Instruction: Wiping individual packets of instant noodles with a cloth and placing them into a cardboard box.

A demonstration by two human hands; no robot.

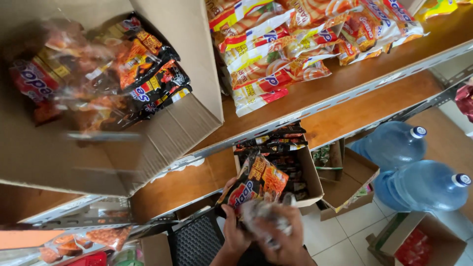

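Broadly, shelves [345, 93]: a metal-framed rack with wooden boards runs slantwise across the view, in at least two tiers.
Large box [197, 59]: open cardboard on the upper tier at the left, with dark and orange snack bags [123, 74] inside it, blurred.
Pile [286, 44]: yellow, red and white packets lie heaped on the same tier, just beside the large box.
Water jugs [394, 145]: two blue ones lie on their sides on the tiled floor at the right, touching each other.
Small box [310, 177]: open cardboard under the lower tier, part-filled with dark packets; an emptier carton [354, 177] stands against its right side.
Crate [197, 241]: black mesh, just left of the hands.
Packet [258, 184]: black and orange, held upright above the near edge of the small box.
Left hand [234, 231]: fingers clamped on the packet's lower end.
Right hand [281, 236]: blurred, against some crinkled clear wrap [266, 212]; whether its fingers are closed cannot be told.
Step in hand: by the look of it, packets are being handled over the small box.
Next move calls for: a firm hold on the slippery packet and a free path to the shelf boards above.
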